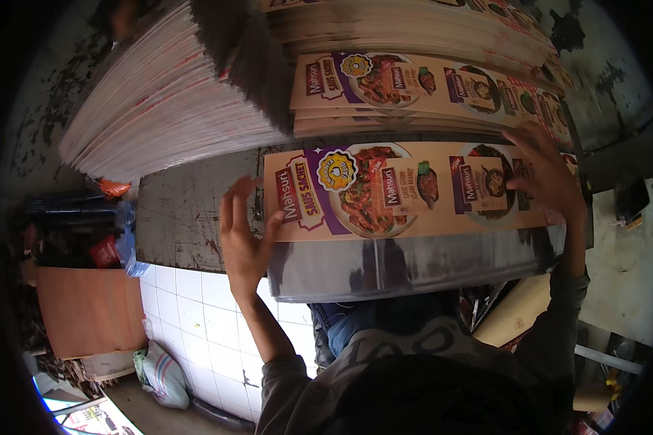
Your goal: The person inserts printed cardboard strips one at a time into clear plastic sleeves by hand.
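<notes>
A long printed food banner sheet [435, 192], tan with pictures of dishes and a purple patch, lies in front of me. Under its near side a glossy, see-through grey plastic layer [413, 261] reaches over the table's front edge. At the sheet's left end is my left hand [247, 235], fingers apart and thumb at the sheet's edge. Across the right end spreads my right hand [555, 177], its fingers apart over the printed face. Neither hand is closed around anything.
Behind the sheet stands a pile of similar printed sheets [413, 94]. A tall stack of pale sheets [167, 94] fills the back left of the worn dark table [189, 217]. On the left are a brown board [91, 312] and a striped sack [163, 373] by white floor tiles [203, 319].
</notes>
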{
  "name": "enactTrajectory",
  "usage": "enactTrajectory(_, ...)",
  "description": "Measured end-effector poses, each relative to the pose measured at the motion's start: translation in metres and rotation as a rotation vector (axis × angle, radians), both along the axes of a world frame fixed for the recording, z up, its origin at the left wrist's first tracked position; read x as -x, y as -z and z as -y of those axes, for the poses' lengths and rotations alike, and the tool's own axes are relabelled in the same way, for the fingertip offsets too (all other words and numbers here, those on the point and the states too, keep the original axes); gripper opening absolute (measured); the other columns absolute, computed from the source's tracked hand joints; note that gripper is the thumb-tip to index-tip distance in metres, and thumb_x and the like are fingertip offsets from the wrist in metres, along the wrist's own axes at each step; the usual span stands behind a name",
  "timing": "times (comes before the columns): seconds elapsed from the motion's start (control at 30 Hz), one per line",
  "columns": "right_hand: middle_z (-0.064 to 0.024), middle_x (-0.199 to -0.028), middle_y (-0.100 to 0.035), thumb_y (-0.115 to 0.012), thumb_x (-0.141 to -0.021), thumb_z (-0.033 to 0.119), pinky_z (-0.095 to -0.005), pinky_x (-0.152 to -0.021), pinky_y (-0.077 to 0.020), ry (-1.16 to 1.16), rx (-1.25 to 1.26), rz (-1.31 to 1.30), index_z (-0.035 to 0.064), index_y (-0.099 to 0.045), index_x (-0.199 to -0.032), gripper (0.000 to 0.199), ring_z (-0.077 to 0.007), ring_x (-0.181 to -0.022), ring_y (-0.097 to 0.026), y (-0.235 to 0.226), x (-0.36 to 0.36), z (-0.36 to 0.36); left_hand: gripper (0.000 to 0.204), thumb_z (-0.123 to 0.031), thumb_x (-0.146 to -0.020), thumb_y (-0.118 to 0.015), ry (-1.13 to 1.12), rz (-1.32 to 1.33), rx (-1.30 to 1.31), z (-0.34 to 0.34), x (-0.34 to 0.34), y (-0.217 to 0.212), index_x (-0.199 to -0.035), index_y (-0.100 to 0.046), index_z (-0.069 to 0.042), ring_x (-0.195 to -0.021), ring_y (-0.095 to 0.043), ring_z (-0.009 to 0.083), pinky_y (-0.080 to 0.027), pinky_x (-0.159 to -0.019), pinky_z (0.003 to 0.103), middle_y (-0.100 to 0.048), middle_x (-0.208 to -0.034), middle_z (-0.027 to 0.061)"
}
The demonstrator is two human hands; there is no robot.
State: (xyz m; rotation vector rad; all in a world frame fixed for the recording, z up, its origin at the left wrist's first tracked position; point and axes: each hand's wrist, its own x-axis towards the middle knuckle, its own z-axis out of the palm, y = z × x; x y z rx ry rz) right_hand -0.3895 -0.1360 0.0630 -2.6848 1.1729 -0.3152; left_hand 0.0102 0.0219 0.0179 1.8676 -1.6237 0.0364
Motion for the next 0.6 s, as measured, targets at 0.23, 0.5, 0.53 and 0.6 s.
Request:
enactTrajectory(0.23,-0.0139,-0.116,-0.044,-0.073,-0.062,0.027,-0.0419,-0.095,-0.0319,0.154,0.049,0.08,0.0075,-0.048,-0.122,0.067,-0.0318,-0.113,-0.04,0.014,0.044,-0.015,0.074,-0.038,-0.065,-0.072,0.379,0.126,-0.248,0.024,0.012,-0.008,-0.128,-0.041,-0.012,-0.121,-0.038,0.0338,-0.029,-0.102,0.048,-0.034,-0.134,0.0136)
enactTrajectory(0.5,-0.0138,-0.113,-0.045,-0.068,-0.067,0.023,-0.0409,-0.093,-0.0323,0.272,0.217,0.092,0.0076,-0.049,-0.12,0.058,-0.0321,-0.108,-0.043,0.039,0.045,-0.015,0.073,-0.022,-0.064,-0.074,0.356,0.004,-0.201,0.043,0.014,0.001,-0.127,-0.041,-0.01,-0.124,-0.035,0.0372,-0.034,-0.1,0.047,-0.033,-0.135,0.0159)
enactTrajectory(0.53,-0.0136,-0.114,-0.045,-0.069,-0.066,0.023,-0.0408,-0.094,-0.0318,0.264,0.229,0.108,0.0077,-0.049,-0.12,0.059,-0.0318,-0.109,-0.042,0.04,0.045,-0.014,0.074,-0.02,-0.062,-0.075,0.341,-0.06,-0.187,0.043,0.014,0.001,-0.127,-0.041,-0.009,-0.123,-0.036,0.038,-0.035,-0.099,0.047,-0.034,-0.134,0.0166)
enactTrajectory(0.6,-0.0134,-0.115,-0.045,-0.069,-0.066,0.022,-0.0408,-0.094,-0.0312,0.26,0.244,0.123,0.0077,-0.049,-0.12,0.059,-0.0315,-0.11,-0.042,0.04,0.047,-0.015,0.074,-0.018,-0.061,-0.076,0.334,-0.061,-0.177,0.044,0.017,0.0,-0.127,-0.041,-0.009,-0.123,-0.036,0.0383,-0.036,-0.098,0.047,-0.036,-0.132,0.0169)
